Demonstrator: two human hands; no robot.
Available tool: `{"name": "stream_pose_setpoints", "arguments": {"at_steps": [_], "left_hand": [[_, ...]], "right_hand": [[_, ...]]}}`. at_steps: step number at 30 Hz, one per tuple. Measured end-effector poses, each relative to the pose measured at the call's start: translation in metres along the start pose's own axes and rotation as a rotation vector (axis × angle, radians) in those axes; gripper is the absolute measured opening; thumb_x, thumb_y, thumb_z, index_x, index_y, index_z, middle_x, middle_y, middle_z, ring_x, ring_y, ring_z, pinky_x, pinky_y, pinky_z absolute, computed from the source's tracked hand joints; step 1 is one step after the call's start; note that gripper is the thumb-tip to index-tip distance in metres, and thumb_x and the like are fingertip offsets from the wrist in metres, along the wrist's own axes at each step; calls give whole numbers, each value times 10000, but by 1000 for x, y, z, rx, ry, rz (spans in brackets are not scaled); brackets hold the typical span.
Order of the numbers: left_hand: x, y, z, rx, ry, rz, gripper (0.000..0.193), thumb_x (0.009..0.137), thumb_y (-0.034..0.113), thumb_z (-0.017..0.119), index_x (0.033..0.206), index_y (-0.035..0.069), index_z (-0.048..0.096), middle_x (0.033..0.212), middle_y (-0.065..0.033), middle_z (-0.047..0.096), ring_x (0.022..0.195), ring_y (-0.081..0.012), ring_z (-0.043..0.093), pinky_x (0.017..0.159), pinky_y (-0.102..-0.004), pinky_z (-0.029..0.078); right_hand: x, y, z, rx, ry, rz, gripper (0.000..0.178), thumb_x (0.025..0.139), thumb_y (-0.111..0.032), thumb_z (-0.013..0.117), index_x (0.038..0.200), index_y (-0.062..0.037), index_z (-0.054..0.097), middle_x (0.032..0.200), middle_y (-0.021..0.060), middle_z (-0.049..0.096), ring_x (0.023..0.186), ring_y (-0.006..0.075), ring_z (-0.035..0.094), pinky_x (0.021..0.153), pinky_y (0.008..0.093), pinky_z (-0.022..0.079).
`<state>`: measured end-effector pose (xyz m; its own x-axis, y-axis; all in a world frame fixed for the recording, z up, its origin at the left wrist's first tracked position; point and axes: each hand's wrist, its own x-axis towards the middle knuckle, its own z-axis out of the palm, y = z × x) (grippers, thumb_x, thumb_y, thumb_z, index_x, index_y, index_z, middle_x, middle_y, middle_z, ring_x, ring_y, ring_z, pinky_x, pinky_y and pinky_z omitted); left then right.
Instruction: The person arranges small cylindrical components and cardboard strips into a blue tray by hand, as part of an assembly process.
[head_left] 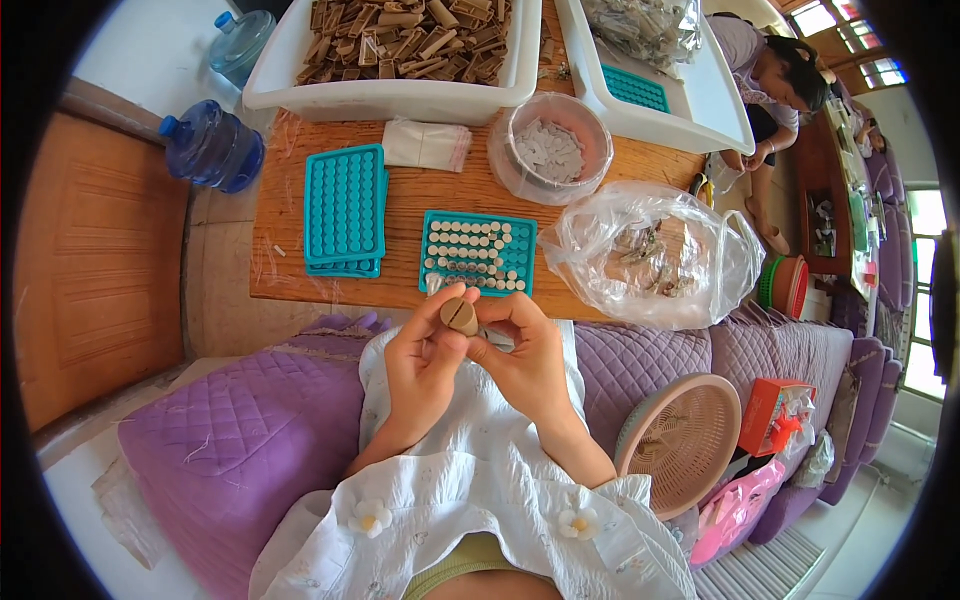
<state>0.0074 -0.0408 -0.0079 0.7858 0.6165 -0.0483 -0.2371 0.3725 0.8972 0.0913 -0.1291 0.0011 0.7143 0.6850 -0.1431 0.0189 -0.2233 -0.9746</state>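
Steadiness serves us best while our left hand (418, 362) and right hand (527, 362), together, pinch the brown, tapered, slotted cylinder (460, 317) just nearer us than the teal, rectangular, dimpled tray (519, 259), and we should turn its slot toward us, pressing lightly.
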Motion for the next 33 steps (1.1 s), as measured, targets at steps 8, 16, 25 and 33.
{"name": "stream_pose_setpoints", "arguments": {"at_steps": [8,16,25,33], "left_hand": [[-1,-18,-4,235,22,235,407,869,319,547,1073,-31,511,1077,-146,563,996,-200,535,906,-333,399],[0,-27,1,178,33,133,414,878,404,499,983,5,511,936,-93,551,958,-211,538,881,-356,409],[16,-20,-19,-323,-173,-333,402,891,306,503,1167,23,427,1049,-81,522,1144,-231,431,956,-353,342],[21,-16,-27,-820,-163,-434,351,872,250,536,1169,103,420,1103,-17,550,1148,-196,465,951,-527,375]], "right_hand": [[-5,-5,20,-184,-33,-181,273,717,-17,626,980,-17,552,763,144,585,695,326,573,596,369,463],[-7,23,25,-140,-68,-150,288,776,-51,566,1051,18,514,726,181,575,624,349,571,542,380,451],[13,2,-11,-253,-391,91,236,851,-182,539,927,41,545,699,193,570,644,368,554,541,403,407],[76,-37,-66,-339,-270,-84,191,792,-161,584,923,-23,600,676,142,589,597,234,580,578,299,452]]}}
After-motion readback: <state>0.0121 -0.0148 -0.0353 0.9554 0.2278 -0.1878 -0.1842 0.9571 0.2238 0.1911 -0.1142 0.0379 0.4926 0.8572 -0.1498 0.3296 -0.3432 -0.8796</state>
